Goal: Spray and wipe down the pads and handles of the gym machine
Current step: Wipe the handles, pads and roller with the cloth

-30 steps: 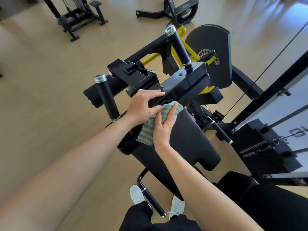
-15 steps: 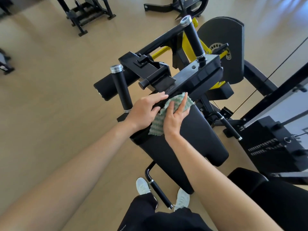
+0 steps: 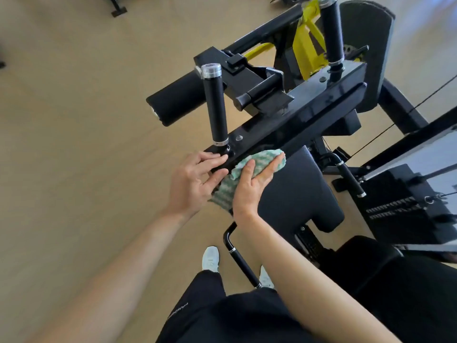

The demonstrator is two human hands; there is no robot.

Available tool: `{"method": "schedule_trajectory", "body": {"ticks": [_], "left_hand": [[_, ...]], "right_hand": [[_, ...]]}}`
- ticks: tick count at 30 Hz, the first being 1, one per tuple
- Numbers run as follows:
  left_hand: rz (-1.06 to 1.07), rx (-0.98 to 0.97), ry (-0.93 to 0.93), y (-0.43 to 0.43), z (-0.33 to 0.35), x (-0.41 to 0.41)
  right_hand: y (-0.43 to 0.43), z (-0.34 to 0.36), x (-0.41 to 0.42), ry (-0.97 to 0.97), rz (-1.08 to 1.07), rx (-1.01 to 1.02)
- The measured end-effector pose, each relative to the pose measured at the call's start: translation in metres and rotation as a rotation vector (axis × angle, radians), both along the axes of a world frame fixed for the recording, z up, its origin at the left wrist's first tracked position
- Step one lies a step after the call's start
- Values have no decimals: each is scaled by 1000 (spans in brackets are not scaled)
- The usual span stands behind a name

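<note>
At the upper edge of the black pad [image 3: 299,194], just under the machine's black crossbar [image 3: 309,112], a cloth [image 3: 268,156] lies bunched beneath the right hand [image 3: 251,188]. The cloth is green and white in a wavy, ribbed weave, crumpled rather than folded, with one frayed-looking end showing below the wrist and the other poking out past the fingertips. Its long axis runs from lower left to upper right, roughly parallel with the crossbar above it.

The right hand is flat on it, fingers straight and close together, pressing the cloth against the pad and pointing up and to the right. The left hand [image 3: 195,184] grips nothing: its fingers are extended, the tips resting on the near end of the crossbar and touching the cloth's left edge.

The pad is smooth, dark and padded, sloping down and away to the right. A black handle [image 3: 217,107] with a silver cap stands upright from the crossbar just above the left hand; a second handle [image 3: 332,30] stands at the far end. A black roller pad [image 3: 178,102] juts out to the left over the tan floor [image 3: 74,132].
</note>
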State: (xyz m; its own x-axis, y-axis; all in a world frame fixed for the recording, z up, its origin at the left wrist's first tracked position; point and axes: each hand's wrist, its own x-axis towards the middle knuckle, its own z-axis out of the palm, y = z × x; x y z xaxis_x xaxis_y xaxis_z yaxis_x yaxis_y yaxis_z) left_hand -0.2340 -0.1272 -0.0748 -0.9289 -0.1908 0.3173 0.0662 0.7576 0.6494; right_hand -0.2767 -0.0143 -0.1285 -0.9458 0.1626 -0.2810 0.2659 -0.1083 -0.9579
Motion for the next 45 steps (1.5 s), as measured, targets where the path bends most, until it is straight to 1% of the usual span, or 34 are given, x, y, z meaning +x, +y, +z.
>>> {"method": "schedule_trajectory", "body": {"ticks": [4,10,11,13,14,15,17,19,21,22,24,26,28,30,32,34,35,38,40,42,44,45], "left_hand": [[-65,147,-74,-10,-1,-2],[-114,318,-83,-20,-3,6],[-77,370,-77,-18,-1,13],[87,560,-113,-11,1,28],[179,679,-184,-6,0,35],[232,802,-302,-2,-2,40],[239,1054,-597,6,-8,46],[216,1307,-835,10,-11,48],[160,1492,-956,7,-12,49],[132,1546,-989,4,-13,50],[130,1589,-1030,-4,-18,50],[191,1559,-1027,-11,-27,49],[247,1536,-935,-17,-33,42],[285,1572,-842,-24,-31,28],[348,1621,-816,-32,-23,13],[442,1639,-839,-40,-24,-4],[480,1658,-850,-44,-27,-11],[557,1716,-839,-55,-29,-30],[554,1731,-808,-55,-25,-33],[494,1717,-809,-49,-20,-27],[419,1729,-857,-40,-20,-16],[393,1762,-877,-35,-22,-10]], "right_hand": [[-15,2,32,-7,61,-36],[-5,14,14,-77,25,-32],[-2,16,8,-85,-1,-26],[0,20,-2,-94,-41,-4],[-1,23,-4,-99,-58,3],[-4,23,-3,-104,-75,3],[-12,23,5,-115,-89,32],[-22,19,17,-120,-91,71],[-31,17,33,-108,-83,61],[-35,16,42,-101,-77,50],[-45,19,58,-110,-61,29],[-52,19,71,-129,-50,-4],[-53,18,80,-148,-43,-61],[-45,21,86,-136,-30,-84],[-33,26,88,-127,-59,-93],[-24,32,87,-172,-93,-119],[-22,31,87,-202,-109,-150],[-25,29,81,-298,-120,-334],[-30,28,76,-370,-163,-455],[-30,29,73,-390,-217,-542],[-27,29,72,-370,-262,-551],[-23,29,71,-350,-275,-522]]}}
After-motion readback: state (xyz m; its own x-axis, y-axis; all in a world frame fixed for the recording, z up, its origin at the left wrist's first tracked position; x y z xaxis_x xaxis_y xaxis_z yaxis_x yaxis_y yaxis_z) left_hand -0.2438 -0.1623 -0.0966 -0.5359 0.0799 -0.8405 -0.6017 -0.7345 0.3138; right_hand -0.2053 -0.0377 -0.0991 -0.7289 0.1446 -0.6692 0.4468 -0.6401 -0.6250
